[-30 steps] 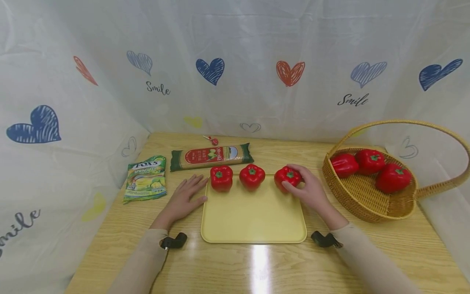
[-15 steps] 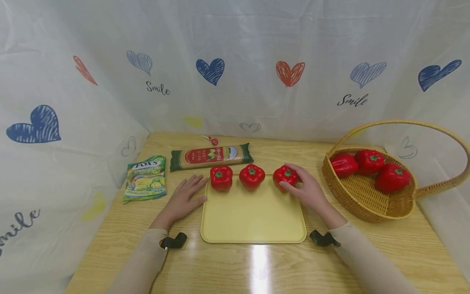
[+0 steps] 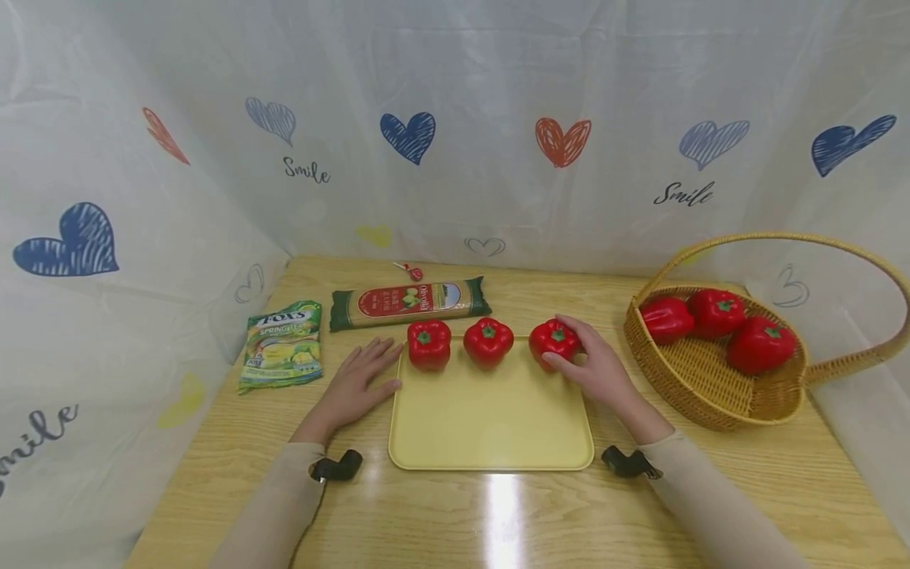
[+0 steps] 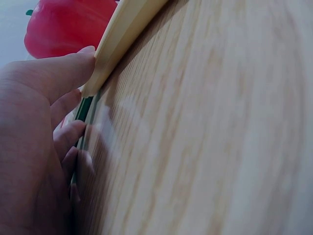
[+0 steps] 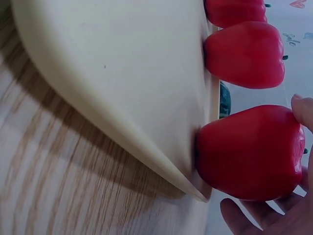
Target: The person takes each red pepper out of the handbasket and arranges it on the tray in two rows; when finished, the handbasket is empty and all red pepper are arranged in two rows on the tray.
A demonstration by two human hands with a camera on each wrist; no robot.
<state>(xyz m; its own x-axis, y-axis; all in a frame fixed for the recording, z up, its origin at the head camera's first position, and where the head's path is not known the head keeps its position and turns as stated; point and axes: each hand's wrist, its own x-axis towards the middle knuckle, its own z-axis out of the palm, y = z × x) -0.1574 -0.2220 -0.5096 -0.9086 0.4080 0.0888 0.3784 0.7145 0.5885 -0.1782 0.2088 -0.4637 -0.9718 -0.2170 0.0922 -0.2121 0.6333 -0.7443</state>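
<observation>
Three red bell peppers line the far side of a yellow tray [image 3: 490,419]: a left pepper [image 3: 429,348], a middle pepper [image 3: 487,344] and a right pepper [image 3: 550,341]. My right hand [image 3: 600,367] holds the right pepper, with thumb and fingers around its sides. In the right wrist view this held pepper [image 5: 249,154] stands at the tray's corner, its base at the tray surface. My left hand [image 3: 359,383] rests on the table with fingers spread, its thumb against the tray's left edge. The left wrist view shows that thumb [image 4: 73,73] at the tray wall.
Right of the tray stands a wicker basket [image 3: 661,387] with a tall handle, three red bell peppers inside. A spaghetti pack [image 3: 408,304] and a lollipop [image 3: 415,273] lie behind the tray. A green Fox's candy bag [image 3: 283,348] lies left of my left hand.
My right hand and the right bell pepper have shifted slightly left, mostly in the first half second. The left hand, tray and other peppers have stayed put.
</observation>
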